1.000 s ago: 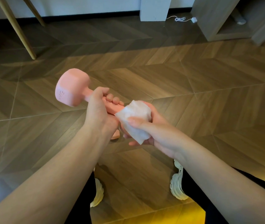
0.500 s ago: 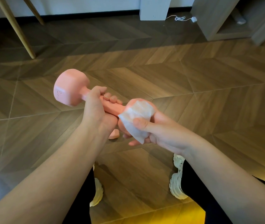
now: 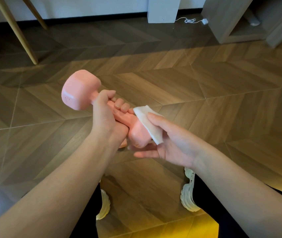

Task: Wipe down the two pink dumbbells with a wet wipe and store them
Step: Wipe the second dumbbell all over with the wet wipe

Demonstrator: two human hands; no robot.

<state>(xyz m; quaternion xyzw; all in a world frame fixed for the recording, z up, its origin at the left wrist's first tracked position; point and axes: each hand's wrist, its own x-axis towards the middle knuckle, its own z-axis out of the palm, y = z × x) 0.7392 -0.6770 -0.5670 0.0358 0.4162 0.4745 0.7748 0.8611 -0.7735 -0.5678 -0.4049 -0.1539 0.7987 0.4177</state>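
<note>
Change since half a second ago: the wet wipe (image 3: 148, 122) no longer caps the near head. It has slid to that head's 3 o'clock side, and the pink end is now bare. The right hand (image 3: 172, 145) has opened out, its lower fingers (image 3: 147, 154) lying straighter under the head.

Item: pink dumbbell (image 3: 81, 90), matte, blocky faceted heads, faint embossed marks on the end face. It is held in the air above the wooden floor (image 3: 205, 83), with its axis running from 10 o'clock to 4 o'clock.

Grip: the left hand (image 3: 107, 117) has its fingers wrapped tight round the handle. The right thumb pins the wipe against the near head.

Count: one dumbbell plainly seen, one wipe, two hands, two pale shoes (image 3: 188, 191) at 6 o'clock. A pink sliver shows under the left hand, and what it is cannot be told.
</note>
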